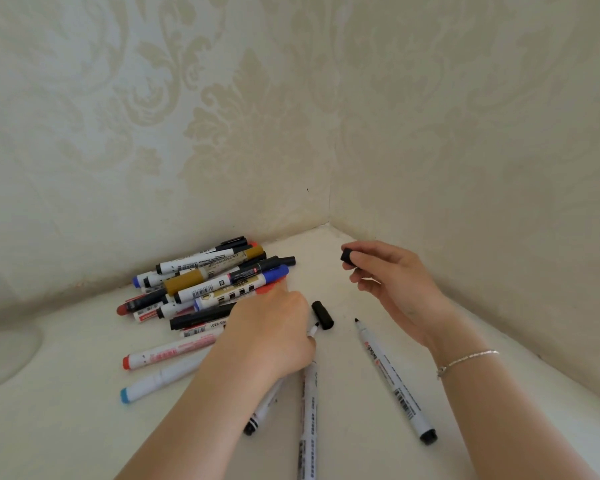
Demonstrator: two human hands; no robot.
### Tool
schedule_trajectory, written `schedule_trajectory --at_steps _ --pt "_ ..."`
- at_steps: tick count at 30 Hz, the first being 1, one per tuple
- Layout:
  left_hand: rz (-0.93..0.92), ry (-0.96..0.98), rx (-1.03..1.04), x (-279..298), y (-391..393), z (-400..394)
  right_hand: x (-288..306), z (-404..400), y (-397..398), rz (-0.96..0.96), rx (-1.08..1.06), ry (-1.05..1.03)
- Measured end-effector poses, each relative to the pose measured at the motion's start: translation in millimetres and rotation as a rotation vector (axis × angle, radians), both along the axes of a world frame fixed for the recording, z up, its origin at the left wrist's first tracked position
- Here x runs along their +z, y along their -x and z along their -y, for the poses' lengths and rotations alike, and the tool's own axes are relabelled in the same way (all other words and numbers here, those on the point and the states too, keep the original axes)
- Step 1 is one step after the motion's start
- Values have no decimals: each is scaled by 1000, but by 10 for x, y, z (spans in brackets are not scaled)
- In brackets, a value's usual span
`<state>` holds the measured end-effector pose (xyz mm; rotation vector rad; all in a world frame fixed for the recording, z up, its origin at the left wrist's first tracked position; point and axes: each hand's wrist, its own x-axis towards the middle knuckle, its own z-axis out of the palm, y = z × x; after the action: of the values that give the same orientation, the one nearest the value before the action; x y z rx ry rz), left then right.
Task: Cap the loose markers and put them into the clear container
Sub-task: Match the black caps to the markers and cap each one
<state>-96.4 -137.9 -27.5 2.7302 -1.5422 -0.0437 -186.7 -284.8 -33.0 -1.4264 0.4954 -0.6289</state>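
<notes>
Markers lie in a heap (pixel 208 289) at about ten o'clock from the left hand (pixel 274 337), on a cream tabletop (pixel 66 427) set into a wallpapered corner. Most in the heap run with their long axes from eight o'clock to two o'clock; their exact number cannot be told, since they overlap. A clear container's rim (pixel 7 355) shows at the far left edge, well apart from both hands.

The left hand rests knuckles-up at the heap's near edge, fingers curled round an uncapped white marker (pixel 309 393) whose black tip pokes out toward one o'clock and whose barrel runs back toward six o'clock. The right hand (pixel 392 282), with a thin bracelet (pixel 468 362) on its wrist, pinches one black cap (pixel 347 256) at its fingertips, at two o'clock from the left hand.

One uncapped marker (pixel 392 379) lies alone between the forearms, tip toward eleven o'clock. A second black cap (pixel 323 315) lies loose just beside the left knuckles. A red-ended marker (pixel 167 355) and a blue-ended marker (pixel 156 382) lie at eight o'clock.
</notes>
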Motion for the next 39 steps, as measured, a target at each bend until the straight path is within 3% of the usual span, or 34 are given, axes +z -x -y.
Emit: schedule_trajectory --at_steps 6,11,15,19,24,39 --pt "-52 22 18 0 -17 9 0 -40 -14 26 44 -31" --pt "-195 189 41 37 -40 44 5 -51 -14 24 50 -30" --pt "-448 465 54 78 -56 78 24 -52 -8 55 15 -51" --pt "-852 726 57 111 -59 90 92 -48 18 190 -52 -149" --pt "-852 825 34 99 -87 111 149 -95 28 242 -46 -134" --pt "-715 773 -12 108 -95 67 160 -137 27 236 -55 -140"
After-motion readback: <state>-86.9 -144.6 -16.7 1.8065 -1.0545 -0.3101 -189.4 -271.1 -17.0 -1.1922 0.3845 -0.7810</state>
